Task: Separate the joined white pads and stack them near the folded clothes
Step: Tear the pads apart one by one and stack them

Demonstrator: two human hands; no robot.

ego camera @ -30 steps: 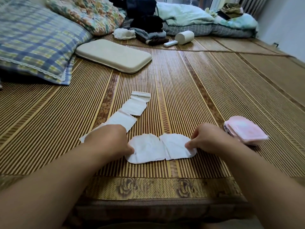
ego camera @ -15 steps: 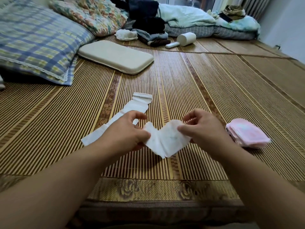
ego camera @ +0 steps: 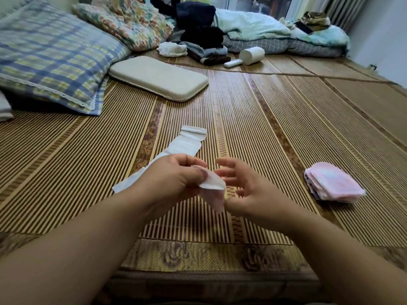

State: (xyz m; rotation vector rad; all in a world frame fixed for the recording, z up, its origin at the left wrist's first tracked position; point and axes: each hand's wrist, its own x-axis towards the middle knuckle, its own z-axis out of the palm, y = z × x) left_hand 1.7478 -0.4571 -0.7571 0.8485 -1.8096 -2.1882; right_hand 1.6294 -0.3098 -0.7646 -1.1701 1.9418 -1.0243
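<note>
My left hand point(ego camera: 174, 179) pinches a folded pair of white pads point(ego camera: 212, 186) above the bamboo mat, the lower flap hanging down. My right hand point(ego camera: 244, 190) is beside it with fingers spread, holding nothing. A strip of joined white pads point(ego camera: 182, 146) lies on the mat behind my left hand, running from the near left to the far right; my hand hides its middle. A small stack of folded pink cloths point(ego camera: 332, 183) rests on the mat to the right of my right hand.
A beige flat cushion point(ego camera: 158, 77) lies further back. A plaid pillow point(ego camera: 48, 56) and a floral pillow point(ego camera: 125, 20) are at the back left. Dark folded clothes point(ego camera: 202, 36), a white lint roller point(ego camera: 248, 56) and bedding point(ego camera: 264, 34) line the far edge. The mat's front border point(ego camera: 198, 256) is just below my forearms.
The two pads lay flat on the mat, then both hands lifted them. Now they are folded together in my left hand and my right hand has let go and opened.
</note>
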